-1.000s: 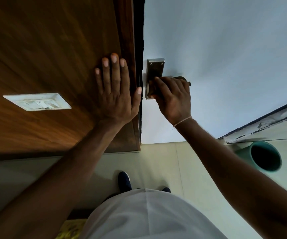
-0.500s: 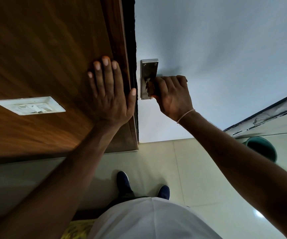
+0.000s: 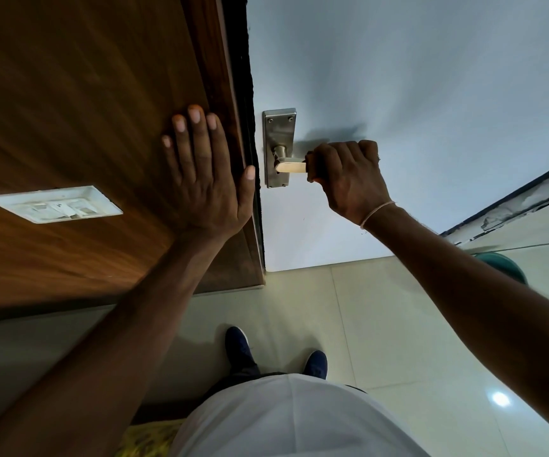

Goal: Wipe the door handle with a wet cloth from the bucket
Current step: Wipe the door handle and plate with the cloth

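A metal door handle (image 3: 290, 166) juts from a steel backplate (image 3: 279, 133) on the white door (image 3: 398, 77). My right hand (image 3: 348, 179) is closed in a fist around the outer end of the lever, so only the inner, shiny part shows. Whether a cloth sits inside the fist is hidden; only a small dark bit shows at the knuckles. My left hand (image 3: 205, 189) lies flat with fingers spread on the brown wooden panel (image 3: 85, 94) beside the door edge. A green bucket (image 3: 505, 263) stands on the floor at the right, mostly covered by my right forearm.
A white switch plate (image 3: 54, 204) is set in the wooden panel at the left. Pale floor tiles (image 3: 381, 324) lie below, with my two dark blue shoes (image 3: 238, 346) close to the door. A chipped skirting edge (image 3: 513, 209) runs along the right.
My right hand has slid outward along the lever, away from the backplate, uncovering the lever's inner part. My left hand has stayed flat on the wood. The bucket is more hidden now.
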{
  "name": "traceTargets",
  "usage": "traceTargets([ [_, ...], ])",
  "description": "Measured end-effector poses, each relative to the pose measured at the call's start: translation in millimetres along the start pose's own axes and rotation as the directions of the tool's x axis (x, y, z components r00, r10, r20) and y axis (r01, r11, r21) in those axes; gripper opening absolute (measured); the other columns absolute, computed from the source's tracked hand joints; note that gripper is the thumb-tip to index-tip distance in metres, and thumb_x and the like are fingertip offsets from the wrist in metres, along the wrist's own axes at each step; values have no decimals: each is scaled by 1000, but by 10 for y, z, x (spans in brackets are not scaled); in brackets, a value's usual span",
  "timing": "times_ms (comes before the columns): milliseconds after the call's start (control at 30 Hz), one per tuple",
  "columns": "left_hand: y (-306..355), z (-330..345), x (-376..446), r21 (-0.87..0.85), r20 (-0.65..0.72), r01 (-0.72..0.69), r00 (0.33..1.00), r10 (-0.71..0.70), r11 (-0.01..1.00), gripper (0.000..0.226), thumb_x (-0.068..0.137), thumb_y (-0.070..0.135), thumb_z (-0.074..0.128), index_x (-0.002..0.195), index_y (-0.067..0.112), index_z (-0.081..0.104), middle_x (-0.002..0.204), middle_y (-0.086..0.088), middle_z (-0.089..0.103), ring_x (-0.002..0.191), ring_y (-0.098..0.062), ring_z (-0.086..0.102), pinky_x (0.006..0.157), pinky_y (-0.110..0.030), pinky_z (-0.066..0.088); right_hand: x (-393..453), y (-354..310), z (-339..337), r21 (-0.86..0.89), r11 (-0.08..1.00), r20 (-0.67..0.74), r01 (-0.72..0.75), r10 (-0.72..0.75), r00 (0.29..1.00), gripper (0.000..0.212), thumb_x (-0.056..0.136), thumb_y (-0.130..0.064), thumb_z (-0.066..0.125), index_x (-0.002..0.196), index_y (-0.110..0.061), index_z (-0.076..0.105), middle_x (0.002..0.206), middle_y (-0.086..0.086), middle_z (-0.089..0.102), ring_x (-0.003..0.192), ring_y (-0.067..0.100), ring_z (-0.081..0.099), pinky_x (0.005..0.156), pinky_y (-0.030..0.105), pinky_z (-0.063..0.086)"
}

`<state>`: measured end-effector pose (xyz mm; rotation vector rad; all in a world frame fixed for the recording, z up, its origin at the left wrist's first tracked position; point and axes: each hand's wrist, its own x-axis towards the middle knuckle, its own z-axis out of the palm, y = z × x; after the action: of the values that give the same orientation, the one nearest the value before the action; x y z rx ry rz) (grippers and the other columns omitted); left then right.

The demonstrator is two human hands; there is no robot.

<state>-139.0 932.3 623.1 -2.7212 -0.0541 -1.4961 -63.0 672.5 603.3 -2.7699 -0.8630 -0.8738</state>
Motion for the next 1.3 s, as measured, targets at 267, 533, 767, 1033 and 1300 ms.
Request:
traceTargets([
  [267,16,-58,12,2,41,8,999,-8,1000,82,102,43,50,163,-8,30,164,-34,41,156,-49,28,134,-58,14,-164,129,15,21,995,63,-97,96,993,25,93,-4,56,113,-18,63,103,2,65,90,30,58,90,45,36],
  [533,60,-48,18,-14,44,33,999,-32,999,82,104,43,50,162,-10,29,164,-36,39,155,-50,27,131,-65,22,-451,447,-92,573,79,399,-816,842,362,33,93,-21,66,124,-10,70,116,9,75,103,28,72,93,41,57],
  [767,3,-64,2,-26,31,24,999,-23,999,81,105,44,47,163,-9,29,165,-35,39,156,-49,28,133,-61,19,-748,-379,-75,368,-911,921,-185,331,204,39,114,-25,50,152,-21,55,143,17,65,133,45,62,108,78,45],
  [1033,-57,-118,-10,-52,78,-17,997,21,999,79,105,44,45,164,-6,30,167,-33,38,157,-47,27,134,-58,16,-47,-1049,-133,292,-947,872,-136,205,445,43,87,3,48,126,-8,62,134,24,59,130,47,54,108,52,48],
  [1300,-97,-69,-29,-77,50,-34,998,38,996,78,108,48,36,167,-2,25,167,-30,40,158,-45,28,135,-56,15,186,-1054,-117,331,-938,847,-109,244,471,33,109,9,36,126,-3,61,130,23,68,118,38,70,96,49,63],
])
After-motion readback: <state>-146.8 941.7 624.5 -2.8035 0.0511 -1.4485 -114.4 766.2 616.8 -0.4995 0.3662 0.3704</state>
